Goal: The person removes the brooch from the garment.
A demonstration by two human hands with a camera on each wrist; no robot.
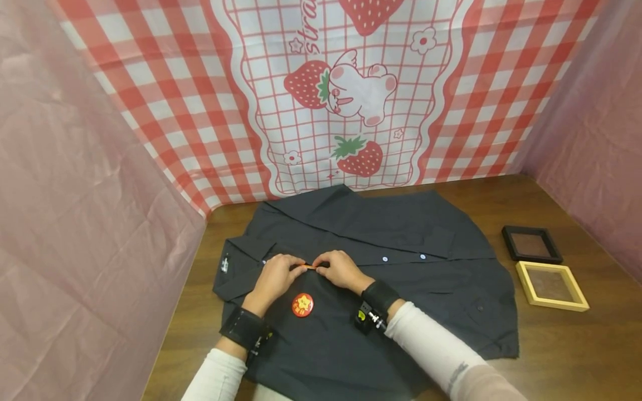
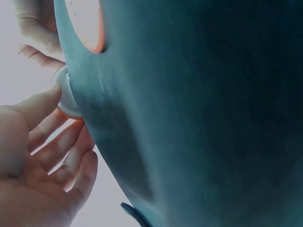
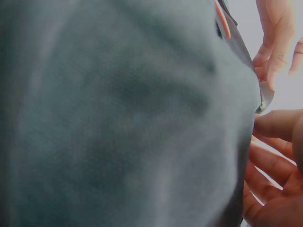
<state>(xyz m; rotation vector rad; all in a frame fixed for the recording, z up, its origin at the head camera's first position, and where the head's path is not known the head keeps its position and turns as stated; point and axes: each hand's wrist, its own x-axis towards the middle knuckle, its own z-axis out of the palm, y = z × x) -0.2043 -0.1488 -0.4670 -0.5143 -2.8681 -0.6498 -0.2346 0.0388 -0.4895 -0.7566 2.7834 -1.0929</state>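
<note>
A dark grey shirt point(image 1: 401, 301) with pale buttons lies spread on the table. Over its middle my left hand point(image 1: 277, 278) pinches a round pin badge point(image 2: 70, 97), the thumb on its pale back and the fingers on its orange-rimmed side. The badge stands edge-up against a raised fold of cloth. Close by on the other side, my right hand point(image 1: 343, 270) pinches the shirt's cloth at the badge's edge; its fingertips are partly hidden. A second badge point(image 1: 302, 305), red with a yellow star, sits on the shirt just below the hands.
At the right of the wooden table point(image 1: 562, 351) are a black frame point(image 1: 509, 245) and a pale yellow frame point(image 1: 577, 284), side by side. A checked strawberry cloth point(image 1: 431, 100) hangs behind, with pink cloth point(image 1: 100, 223) at the sides.
</note>
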